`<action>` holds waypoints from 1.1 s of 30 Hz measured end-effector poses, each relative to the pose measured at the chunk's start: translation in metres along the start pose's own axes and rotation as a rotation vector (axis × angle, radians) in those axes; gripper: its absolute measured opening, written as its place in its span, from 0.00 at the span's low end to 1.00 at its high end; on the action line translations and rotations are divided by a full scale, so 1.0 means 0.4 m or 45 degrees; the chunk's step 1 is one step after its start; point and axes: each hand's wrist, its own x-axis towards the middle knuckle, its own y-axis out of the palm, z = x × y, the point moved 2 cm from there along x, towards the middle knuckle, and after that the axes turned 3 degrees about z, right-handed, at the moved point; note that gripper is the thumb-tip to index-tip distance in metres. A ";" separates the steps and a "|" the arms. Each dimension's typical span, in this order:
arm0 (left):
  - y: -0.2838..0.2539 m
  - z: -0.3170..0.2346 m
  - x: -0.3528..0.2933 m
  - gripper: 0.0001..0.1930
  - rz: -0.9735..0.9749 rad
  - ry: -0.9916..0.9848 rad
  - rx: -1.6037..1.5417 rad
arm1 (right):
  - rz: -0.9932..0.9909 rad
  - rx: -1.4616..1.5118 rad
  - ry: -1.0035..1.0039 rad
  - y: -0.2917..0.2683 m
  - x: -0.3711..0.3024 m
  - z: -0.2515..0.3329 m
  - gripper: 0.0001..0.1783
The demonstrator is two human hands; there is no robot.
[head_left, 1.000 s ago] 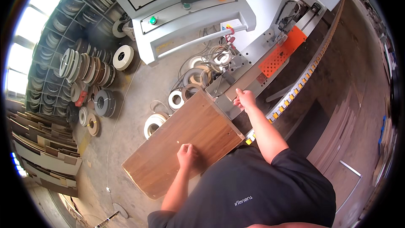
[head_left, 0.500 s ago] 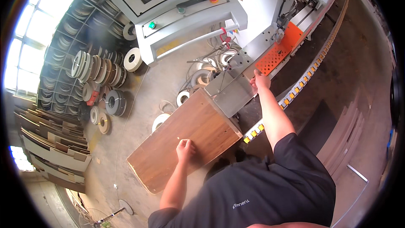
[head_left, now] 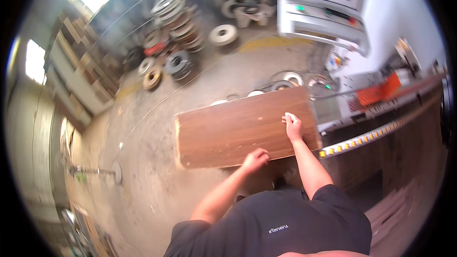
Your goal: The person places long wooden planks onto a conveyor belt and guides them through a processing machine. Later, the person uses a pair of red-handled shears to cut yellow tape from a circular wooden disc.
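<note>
Brown wood-grain panels (head_left: 228, 131) lie in front of me, pale along their chipped edges; whether this is one board or a stack I cannot tell. My left hand (head_left: 256, 160) is at the near long edge, its fingers curled. Over the right end of the wood is my right hand (head_left: 293, 125), fingers drawn together as in a pinch. Blur hides what either hand holds, if anything. Beyond the right end is a machine bed with an orange perforated plate (head_left: 378, 90).
A machine console (head_left: 323, 21) stands at the far right. A chain-like strip with yellow blocks (head_left: 354, 146) runs along the machine's near side. Edge-band rolls (head_left: 178, 64) are piled at the far left, and panels (head_left: 78, 59) lean at the left. A round-based stand (head_left: 117, 173) is on the floor.
My view has swung left. My right hand has come back from beside the orange plate to over the wood, and my left hand has moved to its near edge.
</note>
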 end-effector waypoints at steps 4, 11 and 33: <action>-0.080 0.296 -0.394 0.20 0.183 0.049 0.242 | 0.218 -0.481 -0.253 0.317 -0.206 0.084 0.18; -0.369 1.163 -1.213 0.26 -0.881 -0.997 -0.069 | 0.392 -0.966 -0.667 0.775 -0.471 0.171 0.26; -1.296 1.338 -1.263 0.16 -0.887 -0.892 -0.292 | 0.376 -1.007 -0.687 1.912 -0.271 0.244 0.21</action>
